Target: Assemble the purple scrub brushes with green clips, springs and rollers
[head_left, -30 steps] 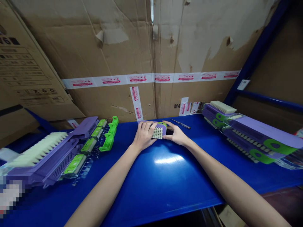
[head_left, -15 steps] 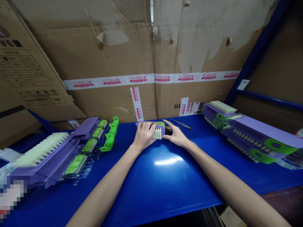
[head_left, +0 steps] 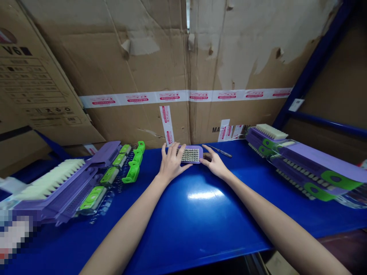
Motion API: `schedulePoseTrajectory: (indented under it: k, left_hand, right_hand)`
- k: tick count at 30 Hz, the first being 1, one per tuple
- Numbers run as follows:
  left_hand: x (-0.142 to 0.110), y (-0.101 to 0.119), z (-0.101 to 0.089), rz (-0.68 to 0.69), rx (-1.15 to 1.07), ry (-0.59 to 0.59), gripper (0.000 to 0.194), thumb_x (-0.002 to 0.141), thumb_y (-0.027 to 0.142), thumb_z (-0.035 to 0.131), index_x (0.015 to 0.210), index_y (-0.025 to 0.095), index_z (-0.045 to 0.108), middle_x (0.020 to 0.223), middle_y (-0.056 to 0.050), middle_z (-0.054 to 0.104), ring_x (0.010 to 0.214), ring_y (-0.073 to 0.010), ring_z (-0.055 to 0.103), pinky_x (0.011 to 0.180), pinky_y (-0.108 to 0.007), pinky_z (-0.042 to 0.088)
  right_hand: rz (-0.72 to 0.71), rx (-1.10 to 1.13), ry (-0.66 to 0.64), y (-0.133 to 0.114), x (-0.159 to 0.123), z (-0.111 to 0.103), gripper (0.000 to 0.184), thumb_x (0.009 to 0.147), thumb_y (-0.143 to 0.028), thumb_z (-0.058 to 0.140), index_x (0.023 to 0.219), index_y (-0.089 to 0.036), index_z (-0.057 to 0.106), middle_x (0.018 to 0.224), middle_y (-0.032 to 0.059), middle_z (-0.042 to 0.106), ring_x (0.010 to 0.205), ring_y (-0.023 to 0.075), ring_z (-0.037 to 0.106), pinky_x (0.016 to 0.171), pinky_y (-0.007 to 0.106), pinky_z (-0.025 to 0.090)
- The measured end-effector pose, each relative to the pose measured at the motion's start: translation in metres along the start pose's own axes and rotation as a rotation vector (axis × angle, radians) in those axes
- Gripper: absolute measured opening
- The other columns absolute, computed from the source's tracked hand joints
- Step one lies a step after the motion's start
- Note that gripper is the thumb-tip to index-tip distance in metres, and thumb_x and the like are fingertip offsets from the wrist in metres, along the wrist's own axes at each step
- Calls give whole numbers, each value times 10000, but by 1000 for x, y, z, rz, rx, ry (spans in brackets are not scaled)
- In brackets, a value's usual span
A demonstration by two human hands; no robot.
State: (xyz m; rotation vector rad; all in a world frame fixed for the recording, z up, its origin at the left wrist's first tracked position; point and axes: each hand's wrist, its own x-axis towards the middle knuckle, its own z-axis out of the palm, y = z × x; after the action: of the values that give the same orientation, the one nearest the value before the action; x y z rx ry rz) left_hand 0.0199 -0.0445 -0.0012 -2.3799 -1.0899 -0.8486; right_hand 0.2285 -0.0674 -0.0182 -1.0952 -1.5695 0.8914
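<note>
A purple scrub brush [head_left: 190, 154] is between my hands near the back of the blue table, its pale bristles turned towards me. My left hand [head_left: 171, 161] has its fingers spread over the brush's left end, the thumb stretched out below and apart from it. At the right end, my right hand [head_left: 214, 163] grips the brush's edge between thumb and fingers. A screwdriver [head_left: 220, 151] lies just behind my right hand.
At left lie purple brush parts [head_left: 106, 154], a bristle block [head_left: 54, 177], green-topped pieces [head_left: 93, 198], springs and a bright green clip strip [head_left: 134, 162]. Stacked purple-green brushes [head_left: 304, 164] stand at right. Cardboard [head_left: 137, 68] walls the back of the blue table [head_left: 195, 233].
The brush has turned so that its bristle face shows fully and its green end is out of sight. My left fingers have spread and its thumb has moved off the brush.
</note>
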Motion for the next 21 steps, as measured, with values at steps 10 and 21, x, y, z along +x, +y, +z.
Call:
schedulePoseTrajectory:
  k: [10,21]
  left_hand:
    - [-3,-18,9,-64,-195,-54,569,805,388,607,1280,153,399,1316,-157,503,1245,-270,464,1001,-414,423]
    - [-6,-21,13,-151,-101,-13,629,748,476,673,1224,147,425,1289,-166,481,1168,-285,517,916,-395,465]
  right_hand:
    - [99,-231,111,10,4,0,674,870,-441,498,1454,-189,274,1229,117,618,1203,263,535,1061,471,354]
    - [-95,-514,179,7,1,6,573,891,-358,448,1418,-163,335,1249,145,588,1163,273,537,989,477,416]
